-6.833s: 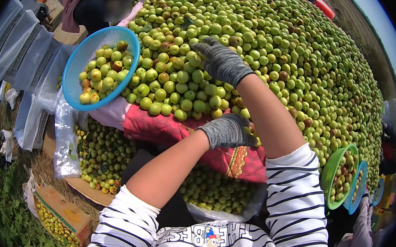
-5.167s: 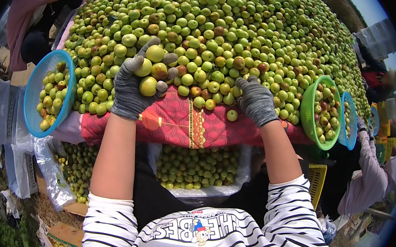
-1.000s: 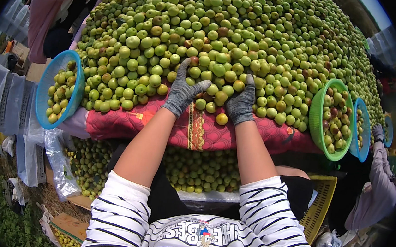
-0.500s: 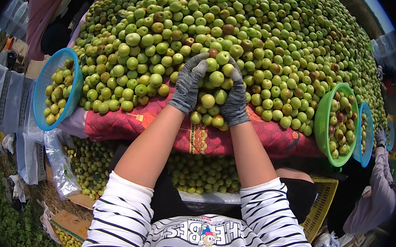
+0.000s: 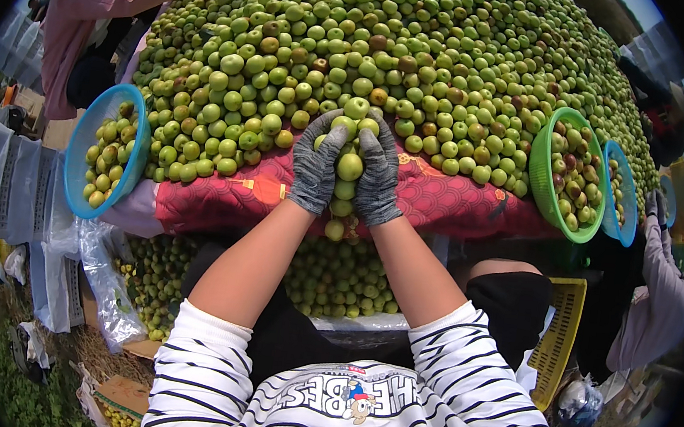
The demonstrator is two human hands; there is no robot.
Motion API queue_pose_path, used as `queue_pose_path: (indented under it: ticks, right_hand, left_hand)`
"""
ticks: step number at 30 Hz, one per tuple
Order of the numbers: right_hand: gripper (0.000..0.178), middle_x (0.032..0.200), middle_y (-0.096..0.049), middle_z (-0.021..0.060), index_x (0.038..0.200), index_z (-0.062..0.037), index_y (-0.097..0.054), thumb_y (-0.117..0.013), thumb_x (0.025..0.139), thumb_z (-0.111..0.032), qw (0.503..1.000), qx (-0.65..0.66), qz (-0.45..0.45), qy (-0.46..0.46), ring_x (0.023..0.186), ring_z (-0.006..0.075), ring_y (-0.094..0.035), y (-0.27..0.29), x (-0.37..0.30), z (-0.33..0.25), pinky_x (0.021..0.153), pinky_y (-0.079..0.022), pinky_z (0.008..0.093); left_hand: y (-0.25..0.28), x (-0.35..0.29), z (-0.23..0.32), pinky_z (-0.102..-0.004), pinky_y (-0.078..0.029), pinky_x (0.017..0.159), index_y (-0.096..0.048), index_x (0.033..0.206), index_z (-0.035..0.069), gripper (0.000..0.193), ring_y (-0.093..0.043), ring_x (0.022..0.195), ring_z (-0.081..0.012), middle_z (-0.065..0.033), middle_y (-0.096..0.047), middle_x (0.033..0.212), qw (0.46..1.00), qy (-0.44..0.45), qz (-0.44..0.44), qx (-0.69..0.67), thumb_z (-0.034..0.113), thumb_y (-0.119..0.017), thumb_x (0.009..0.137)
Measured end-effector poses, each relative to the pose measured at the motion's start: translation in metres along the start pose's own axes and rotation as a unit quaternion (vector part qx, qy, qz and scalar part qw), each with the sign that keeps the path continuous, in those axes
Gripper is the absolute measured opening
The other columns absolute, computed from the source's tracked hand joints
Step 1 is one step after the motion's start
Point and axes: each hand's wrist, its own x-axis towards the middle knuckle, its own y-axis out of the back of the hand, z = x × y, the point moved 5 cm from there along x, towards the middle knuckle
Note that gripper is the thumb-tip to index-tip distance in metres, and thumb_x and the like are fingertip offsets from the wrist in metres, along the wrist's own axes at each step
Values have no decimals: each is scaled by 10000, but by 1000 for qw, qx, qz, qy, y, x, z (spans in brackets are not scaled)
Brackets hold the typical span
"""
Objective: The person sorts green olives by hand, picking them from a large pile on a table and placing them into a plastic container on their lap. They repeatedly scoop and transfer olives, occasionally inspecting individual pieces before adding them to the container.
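My left hand (image 5: 315, 169) and my right hand (image 5: 378, 176), both in grey knit gloves, are cupped around a small group of green jujubes (image 5: 350, 167). The fingers curl in at the far side, and the thumbs lie near the top of the group. Several fruits line up between my palms, one lowest at the cloth's near edge. Beyond my hands spreads a big heap of green jujubes (image 5: 473, 77), some browned. Under my hands, a red patterned cloth (image 5: 226, 201) shows at the near edge. More jujubes (image 5: 344, 276) lie below it, in front of me.
A blue basket (image 5: 143, 143) of jujubes stands at the left; a green basket (image 5: 540, 172) and another blue basket (image 5: 626, 235) stand at the right. A yellow crate (image 5: 557, 344) sits low right. One co-worker's pink sleeve (image 5: 131, 0) reaches in far left; another person (image 5: 656, 305) works far right.
My cupped hands have come nearer to me and slightly left, drawing jujubes off the heap's edge over the cloth. Far left, the co-worker's gloved hand has shifted left.
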Motion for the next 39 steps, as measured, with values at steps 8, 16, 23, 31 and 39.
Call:
queue_pose_path:
  ticks: [8, 16, 23, 31, 39]
  right_hand:
    - [423, 1239, -560, 83, 1304, -48, -505, -616, 925, -202, 999, 9, 28, -22, 1111, 173, -563, 7, -96, -10, 972, -472, 325]
    - [416, 1226, -581, 82, 1292, -34, -528, -629, 922, -195, 996, -8, 67, -51, 1104, 160, -559, 50, -171, -6, 977, -462, 320]
    - [364, 1138, -610, 74, 1251, -45, -570, -608, 930, -214, 932, -16, 294, -212, 1023, 179, -591, 140, -220, 38, 920, -490, 320]
    - [536, 1217, -590, 97, 1359, -95, -481, -625, 898, -328, 824, -312, 251, -401, 1078, 209, -556, 176, -217, -29, 920, -458, 365]
    - [347, 1133, -617, 16, 1245, -77, -594, -607, 934, -230, 887, -363, -77, -276, 1042, 110, -536, 162, -167, -161, 951, -436, 292]
  left_hand:
    - [5, -91, 3, -287, -515, 885, -607, 1203, 22, 381, -616, 1006, -148, -67, -650, 1117, 998, 68, -5, -9, 229, -682, 892]
    - [10, -173, -33, -297, -500, 909, -605, 1208, 16, 371, -614, 1004, -153, -81, -653, 1115, 997, 77, 13, 6, 193, -671, 889]
    - [22, -218, -133, -319, -547, 792, -607, 1105, 67, 347, -634, 902, -178, -67, -640, 1033, 944, 300, 138, -16, 325, -680, 885]
    - [-25, -194, -68, -388, -507, 877, -607, 1192, 41, 396, -637, 1006, -289, -171, -654, 1123, 798, 118, -239, 540, 253, -670, 863]
    - [-53, -66, -30, -444, -477, 921, -567, 1289, 166, 439, -590, 1023, -361, -199, -587, 1120, 630, -44, -262, 730, 179, -636, 856]
